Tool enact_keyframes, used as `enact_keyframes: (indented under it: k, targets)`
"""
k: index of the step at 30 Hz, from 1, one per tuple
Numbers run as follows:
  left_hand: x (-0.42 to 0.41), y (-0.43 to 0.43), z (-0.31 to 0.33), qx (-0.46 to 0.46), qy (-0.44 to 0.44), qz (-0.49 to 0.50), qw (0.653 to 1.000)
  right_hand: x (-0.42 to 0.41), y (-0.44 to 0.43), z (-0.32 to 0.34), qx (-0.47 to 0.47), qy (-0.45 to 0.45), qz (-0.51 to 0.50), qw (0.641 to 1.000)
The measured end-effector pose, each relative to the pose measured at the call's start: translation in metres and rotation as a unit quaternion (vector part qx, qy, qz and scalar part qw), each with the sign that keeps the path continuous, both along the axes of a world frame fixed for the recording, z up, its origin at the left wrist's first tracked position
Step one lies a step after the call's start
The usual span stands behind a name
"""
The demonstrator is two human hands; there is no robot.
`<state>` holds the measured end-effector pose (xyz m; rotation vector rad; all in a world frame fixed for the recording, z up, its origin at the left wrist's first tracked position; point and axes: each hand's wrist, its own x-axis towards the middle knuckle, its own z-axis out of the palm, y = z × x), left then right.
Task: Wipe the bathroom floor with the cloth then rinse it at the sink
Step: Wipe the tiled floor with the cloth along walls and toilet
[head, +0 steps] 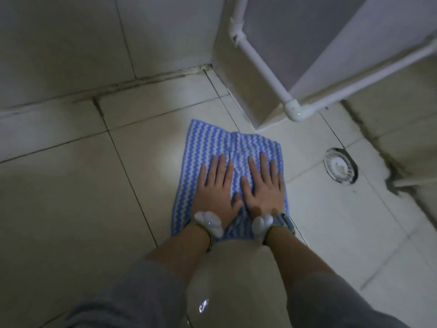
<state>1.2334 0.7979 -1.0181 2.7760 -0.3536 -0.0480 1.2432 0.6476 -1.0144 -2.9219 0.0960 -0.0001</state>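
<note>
Both hands, the left hand (216, 185) and right hand (262, 185), lie flat and open, side by side on the striped cloth (227, 147), pressing it against the tiled floor (71, 185) to spread pressure for wiping.

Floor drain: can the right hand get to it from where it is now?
Probably yes. The right hand lies flat on the cloth, and only bare tile separates it from the floor drain on its right. The white pipe sits farther back.
</note>
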Motion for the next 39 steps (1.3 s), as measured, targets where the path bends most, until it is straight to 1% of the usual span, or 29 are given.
enact_keyframes:
  k: [3, 6, 8, 11, 14, 16, 18, 20, 23, 26, 30, 34, 39]
  targets:
    - [-0.049, -0.022, 0.006, 0.024, 0.013, -0.051, 0.998, -0.052, -0.019, 0.003, -0.019, 0.000, -0.025, 0.999]
    - [-0.067, -0.035, 0.010, 0.028, 0.036, -0.084, 0.995, -0.082, -0.051, 0.006, -0.014, 0.029, 0.001, 0.999]
    - [-0.061, -0.036, 0.007, 0.044, 0.033, -0.085, 0.995, -0.079, -0.066, 0.007, -0.009, 0.020, 0.034, 0.999]
    - [-0.038, -0.053, 0.004, 0.075, 0.025, -0.135, 0.988, -0.074, -0.081, 0.002, -0.007, 0.004, 0.022, 1.000]
    - [-0.002, -0.066, 0.009, 0.084, 0.038, -0.221, 0.971, -0.064, -0.084, -0.005, -0.004, 0.016, -0.030, 0.999]
    - [0.018, -0.072, 0.014, 0.084, 0.045, -0.249, 0.964, -0.054, -0.085, 0.000, 0.008, 0.018, -0.089, 0.996]
    - [0.021, -0.071, 0.017, 0.076, 0.050, -0.237, 0.967, -0.047, -0.079, 0.003, 0.017, 0.042, -0.122, 0.991]
    - [0.014, -0.071, 0.020, 0.084, 0.049, -0.217, 0.971, -0.046, -0.074, 0.006, 0.022, 0.052, -0.128, 0.990]
    - [0.014, -0.075, 0.023, 0.116, 0.051, -0.205, 0.971, -0.041, -0.075, 0.008, 0.009, 0.048, -0.124, 0.991]
    - [0.025, -0.078, 0.022, 0.118, 0.056, -0.218, 0.967, -0.027, -0.079, 0.002, 0.006, 0.028, -0.113, 0.993]
    - [0.064, -0.096, 0.018, 0.098, 0.037, -0.231, 0.967, 0.013, -0.095, -0.003, 0.026, -0.004, -0.121, 0.992]
    - [0.101, -0.122, 0.016, 0.084, 0.030, -0.228, 0.970, 0.043, -0.111, -0.001, 0.033, 0.019, -0.120, 0.992]
    - [0.127, -0.140, 0.013, 0.105, 0.014, -0.224, 0.969, 0.070, -0.131, 0.000, 0.034, 0.026, -0.123, 0.991]
